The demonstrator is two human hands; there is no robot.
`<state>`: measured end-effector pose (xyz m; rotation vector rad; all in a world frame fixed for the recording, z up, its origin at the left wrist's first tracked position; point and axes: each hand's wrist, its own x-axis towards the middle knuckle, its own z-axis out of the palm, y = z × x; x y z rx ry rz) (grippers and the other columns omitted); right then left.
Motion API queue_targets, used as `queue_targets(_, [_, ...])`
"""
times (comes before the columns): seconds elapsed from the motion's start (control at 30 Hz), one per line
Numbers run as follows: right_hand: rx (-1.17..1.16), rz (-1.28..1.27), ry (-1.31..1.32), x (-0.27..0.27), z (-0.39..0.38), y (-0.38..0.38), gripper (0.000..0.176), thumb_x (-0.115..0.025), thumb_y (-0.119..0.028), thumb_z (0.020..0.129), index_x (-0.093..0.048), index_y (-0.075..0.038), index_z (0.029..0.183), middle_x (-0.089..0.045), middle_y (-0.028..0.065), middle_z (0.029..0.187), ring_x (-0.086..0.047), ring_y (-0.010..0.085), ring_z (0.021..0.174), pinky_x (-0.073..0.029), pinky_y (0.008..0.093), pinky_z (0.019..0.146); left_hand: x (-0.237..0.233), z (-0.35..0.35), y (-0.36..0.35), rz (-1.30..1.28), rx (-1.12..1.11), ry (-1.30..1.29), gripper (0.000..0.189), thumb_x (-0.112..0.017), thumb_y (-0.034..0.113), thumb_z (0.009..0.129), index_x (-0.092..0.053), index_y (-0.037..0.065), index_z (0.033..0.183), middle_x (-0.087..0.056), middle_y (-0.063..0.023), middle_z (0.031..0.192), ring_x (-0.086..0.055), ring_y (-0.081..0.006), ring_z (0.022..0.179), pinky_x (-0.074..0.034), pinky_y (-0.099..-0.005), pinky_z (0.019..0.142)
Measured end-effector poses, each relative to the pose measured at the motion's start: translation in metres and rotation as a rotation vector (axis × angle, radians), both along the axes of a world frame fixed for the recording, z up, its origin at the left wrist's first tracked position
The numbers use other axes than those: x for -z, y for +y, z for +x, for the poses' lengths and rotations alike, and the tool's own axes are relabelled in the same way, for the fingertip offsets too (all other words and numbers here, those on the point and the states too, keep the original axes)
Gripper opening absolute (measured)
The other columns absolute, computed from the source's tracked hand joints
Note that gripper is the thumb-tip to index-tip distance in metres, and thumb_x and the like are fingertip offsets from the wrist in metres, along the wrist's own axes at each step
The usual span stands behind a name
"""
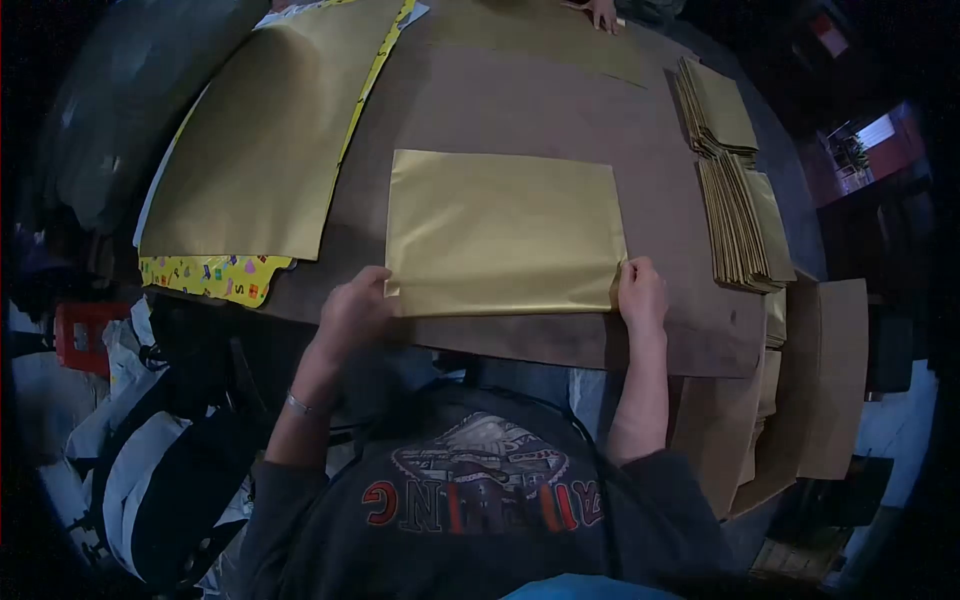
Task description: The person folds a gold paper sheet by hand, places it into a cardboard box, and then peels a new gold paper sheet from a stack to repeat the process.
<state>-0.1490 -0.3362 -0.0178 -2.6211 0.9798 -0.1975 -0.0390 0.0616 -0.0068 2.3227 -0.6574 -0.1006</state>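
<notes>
A flat gold-coloured folded sheet [505, 235] lies on the brown table [480, 105] in front of me, its long folded edge toward my body. My left hand [357, 308] is at its lower left corner, fingers closed on the edge. On the lower right corner, my right hand [642, 291] pinches the sheet between thumb and fingers. Further left is a large stack of gold sheets [245, 140], with yellow patterned paper [215, 277] showing beneath it. Folded gold pieces [735, 220] stand in bundles at the table's right side.
At the far side, another person's hand [602, 14] rests by a gold sheet [540, 40]. An open cardboard box [835, 375] is below the table's right edge. A red crate [82, 337] sits on the left, near piled bags.
</notes>
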Motion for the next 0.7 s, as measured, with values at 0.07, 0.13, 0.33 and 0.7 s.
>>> queue_targets(0.07, [0.006,0.003,0.003,0.000,0.001,0.000,0.025,-0.049,-0.029,0.097,-0.061,-0.007,0.097,-0.066,0.0215,0.092,-0.062,0.0425,0.089,-0.048,0.0521,0.075,-0.003,-0.002,-0.003,0.034,-0.050,0.026,0.031,-0.068,0.006,0.080,-0.059,0.002,0.109,-0.059,-0.0121,0.065,-0.060,-0.0253,0.057,-0.049,-0.0353,0.057])
queue_targets(0.13, [-0.024,-0.022,0.008,-0.003,0.001,0.001,0.025,-0.050,-0.029,0.096,-0.061,-0.007,0.096,-0.066,0.0214,0.091,-0.062,0.0423,0.089,-0.048,0.0519,0.076,-0.010,-0.002,-0.005,0.151,-0.081,0.038,0.030,-0.068,0.016,0.080,-0.061,0.005,0.107,-0.063,-0.0137,0.077,-0.062,-0.0314,0.072,-0.051,-0.0398,0.066])
queue_targets(0.33, [0.007,-0.015,0.028,-0.006,0.003,0.003,0.026,-0.052,-0.029,0.095,-0.062,-0.004,0.096,-0.067,0.0208,0.093,-0.062,0.0426,0.089,-0.048,0.0501,0.075,-0.022,0.031,-0.037,0.312,0.071,-0.161,0.037,-0.069,0.031,0.079,-0.063,0.012,0.110,-0.062,-0.0105,0.115,-0.057,-0.0319,0.108,-0.047,-0.0458,0.089])
queue_targets(0.7, [0.032,0.046,0.039,-0.005,0.004,-0.001,0.026,-0.054,-0.029,0.095,-0.060,-0.003,0.097,-0.066,0.0212,0.093,-0.063,0.0398,0.092,-0.049,0.0466,0.075,0.021,0.108,-0.093,0.507,0.070,-0.233,0.067,-0.048,0.059,0.091,-0.042,0.017,0.143,-0.024,-0.0167,0.156,-0.017,-0.0371,0.146,-0.018,-0.0648,0.111])
